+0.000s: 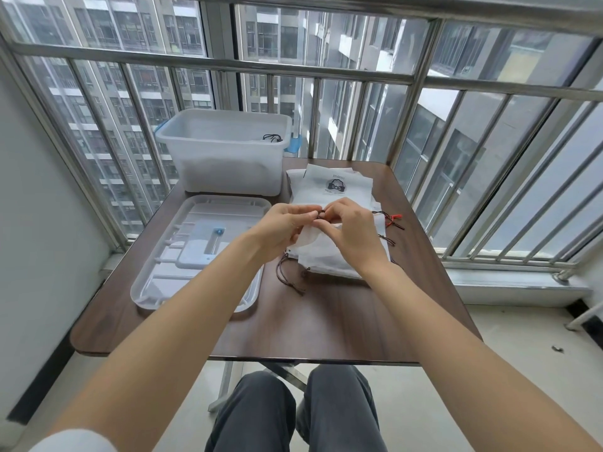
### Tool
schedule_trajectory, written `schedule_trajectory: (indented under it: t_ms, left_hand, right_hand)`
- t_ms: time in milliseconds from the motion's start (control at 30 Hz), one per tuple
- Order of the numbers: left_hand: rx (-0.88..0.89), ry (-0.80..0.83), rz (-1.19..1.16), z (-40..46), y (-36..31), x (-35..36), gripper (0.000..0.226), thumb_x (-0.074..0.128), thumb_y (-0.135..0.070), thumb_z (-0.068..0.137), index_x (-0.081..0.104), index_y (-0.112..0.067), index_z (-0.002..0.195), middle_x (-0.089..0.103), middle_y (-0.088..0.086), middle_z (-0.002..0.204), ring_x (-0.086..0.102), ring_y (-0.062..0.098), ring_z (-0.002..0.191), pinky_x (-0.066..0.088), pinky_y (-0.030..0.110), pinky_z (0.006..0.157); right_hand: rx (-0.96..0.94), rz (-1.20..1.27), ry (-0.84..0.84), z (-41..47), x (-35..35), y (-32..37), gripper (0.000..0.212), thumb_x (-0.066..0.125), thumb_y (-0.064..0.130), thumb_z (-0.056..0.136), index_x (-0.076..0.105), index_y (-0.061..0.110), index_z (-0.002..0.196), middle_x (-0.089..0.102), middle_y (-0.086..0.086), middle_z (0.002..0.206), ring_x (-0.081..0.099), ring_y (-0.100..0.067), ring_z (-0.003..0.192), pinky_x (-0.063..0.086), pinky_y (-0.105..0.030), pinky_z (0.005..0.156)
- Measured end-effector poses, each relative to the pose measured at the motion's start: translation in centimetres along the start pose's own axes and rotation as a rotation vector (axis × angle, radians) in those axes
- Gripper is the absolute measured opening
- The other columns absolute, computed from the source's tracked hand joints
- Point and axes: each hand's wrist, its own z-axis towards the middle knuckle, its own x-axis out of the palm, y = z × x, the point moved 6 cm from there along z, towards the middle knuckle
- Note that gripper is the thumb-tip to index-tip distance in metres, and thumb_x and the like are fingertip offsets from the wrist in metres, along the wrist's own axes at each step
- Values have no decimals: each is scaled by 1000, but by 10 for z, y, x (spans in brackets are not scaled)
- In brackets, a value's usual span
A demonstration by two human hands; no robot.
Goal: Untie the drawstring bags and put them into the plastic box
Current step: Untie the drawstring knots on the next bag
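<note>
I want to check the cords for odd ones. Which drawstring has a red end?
The dark drawstring with the red tip, at the right edge of the white bag pile; the other visible cords are brown or black throughout.

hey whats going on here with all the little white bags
A person seated at a brown table is picking at the dark knotted cord of a white drawstring bag with the left hand and right hand, above a pile of bags. The open plastic box at the far left already shows a cord inside. Its lid lies in front of it.
</note>
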Motion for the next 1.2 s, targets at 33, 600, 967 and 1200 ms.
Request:
schedule_trajectory:
  t_ms: [33,600,967,1200]
  left_hand:
    - [1,-1,-11,0,0,-1,17,61,-12,88,69,-12,103,58,14,98,40,23,84,32,24,69]
    - [390,-416,569,-21,-39,-32,6,67,-6,83,69,-8,88,66,-1,73,60,3,61,45,4,63]
    - [409,-485,797,-33,-43,-26,8,60,-2,86,68,-2,90,70,11,85,59,14,72,46,21,74]
    - [341,-420,635,-35,-34,-22,4,59,-5,89,62,-8,90,65,2,76,60,-1,51,52,21,70]
  right_hand:
    - [-29,-23,11,1,1,1,16,71,12,80,65,-3,80,63,-16,85,61,-26,74,50,-30,72]
    - [-8,-206,91,5,-25,-4,12,50,-2,87,52,-3,74,57,-17,74,49,-27,69,37,-33,65]
    - [-66,-683,284,-1,-18,1,26,37,-17,77,30,8,73,28,-5,67,39,-29,64,26,-34,54]
    - [144,-199,375,-6,-11,-5,28,52,6,82,48,5,110,48,-13,110,47,-26,103,40,-34,87]
